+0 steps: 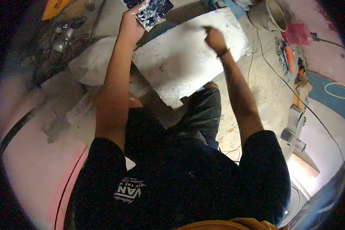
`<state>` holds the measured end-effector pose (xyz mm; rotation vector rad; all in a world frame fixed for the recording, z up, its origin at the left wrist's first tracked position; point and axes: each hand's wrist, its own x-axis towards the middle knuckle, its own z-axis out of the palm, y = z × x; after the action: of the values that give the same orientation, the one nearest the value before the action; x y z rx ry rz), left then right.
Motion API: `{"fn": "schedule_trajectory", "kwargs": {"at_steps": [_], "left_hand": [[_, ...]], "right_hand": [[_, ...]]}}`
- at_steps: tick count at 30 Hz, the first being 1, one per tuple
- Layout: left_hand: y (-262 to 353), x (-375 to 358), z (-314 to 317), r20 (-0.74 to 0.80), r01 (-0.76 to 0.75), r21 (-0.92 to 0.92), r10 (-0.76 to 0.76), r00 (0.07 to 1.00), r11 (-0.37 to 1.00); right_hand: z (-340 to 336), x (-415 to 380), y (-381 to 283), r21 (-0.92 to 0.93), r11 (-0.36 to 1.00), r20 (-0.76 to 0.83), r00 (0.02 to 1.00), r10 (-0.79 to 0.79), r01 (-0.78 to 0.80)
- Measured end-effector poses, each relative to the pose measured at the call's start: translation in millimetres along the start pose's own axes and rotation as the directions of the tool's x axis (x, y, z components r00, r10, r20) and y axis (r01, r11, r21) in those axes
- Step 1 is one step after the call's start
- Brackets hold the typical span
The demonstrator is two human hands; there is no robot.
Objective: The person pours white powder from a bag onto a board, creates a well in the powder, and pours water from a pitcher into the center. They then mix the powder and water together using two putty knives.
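Note:
My left hand [133, 23] is at the top of the view, its fingers closed on a dark square plate [153, 14] smeared with white paste. To its right, my right hand [215, 40] is closed over the upper right part of a large white board [180, 65]. Something small and dark shows at its fingertips, too blurred to name. The board lies tilted before my knees, with rough edges and a few brown marks.
A pale bucket [265, 16] stands at the upper right, beside a pink container [296, 34]. An orange-handled tool [289, 59] lies below them. A dark cable [280, 74] crosses the floor on the right. At the lower right is a fan [294, 201].

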<state>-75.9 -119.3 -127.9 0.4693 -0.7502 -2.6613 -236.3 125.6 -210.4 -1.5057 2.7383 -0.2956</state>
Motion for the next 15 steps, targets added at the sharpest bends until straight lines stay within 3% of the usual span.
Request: {"fn": "schedule_trajectory", "kwargs": {"at_steps": [1, 3, 4, 5, 8, 9, 11, 13, 14, 15], "left_hand": [[2.1, -2.4, 1.7, -0.088, 0.020, 0.000, -0.020, 0.996, 1.000], [5.5, -3.5, -2.1, -0.077, 0.011, 0.011, -0.010, 0.997, 1.000], [7.1, -3.8, -4.0, -0.053, 0.009, 0.015, -0.008, 0.999, 1.000], [7.9, -3.5, -7.0, -0.029, 0.009, 0.017, -0.008, 1.000, 1.000], [7.7, -1.1, -7.7, -0.037, -0.030, 0.047, 0.032, 0.999, 0.998], [7.7, -1.4, -6.1, -0.035, -0.054, 0.076, 0.057, 0.998, 0.996], [1.7, 6.9, -13.0, 0.004, -0.048, 0.066, 0.048, 0.999, 0.997], [-4.0, 17.2, -19.2, 0.026, 0.026, -0.007, -0.026, 0.999, 1.000], [-5.3, 18.1, -11.9, -0.018, 0.048, -0.075, -0.050, 0.999, 0.996], [-5.5, 18.0, -11.1, -0.013, 0.047, -0.074, -0.048, 0.999, 0.996]], "right_hand": [[14.8, 22.8, 31.5, -0.028, 1.000, -0.114, 0.993, -0.005, 0.002], [29.6, 45.3, 52.2, -0.099, 0.989, -0.013, 0.994, 0.109, -0.109], [45.7, 45.0, 50.2, -0.030, 0.990, 0.048, 0.989, 0.142, -0.141], [55.2, 37.7, 28.9, -0.122, 0.984, -0.026, 0.992, 0.127, -0.129], [81.1, -25.3, -49.1, -0.181, 0.974, 0.035, 0.989, 0.145, -0.136], [71.9, -50.8, -79.1, -0.194, 0.981, -0.139, 0.990, -0.037, 0.009], [61.2, -95.3, -118.8, -0.173, 0.983, -0.174, 0.981, -0.086, 0.056], [33.0, -115.4, -133.4, 0.056, 0.992, -0.003, 0.993, -0.117, 0.117], [17.0, -111.0, -132.5, 0.137, 0.990, 0.292, 0.956, -0.007, -0.035], [20.3, -107.3, -112.7, 0.224, 0.970, 0.336, 0.942, 0.017, -0.098]]}}
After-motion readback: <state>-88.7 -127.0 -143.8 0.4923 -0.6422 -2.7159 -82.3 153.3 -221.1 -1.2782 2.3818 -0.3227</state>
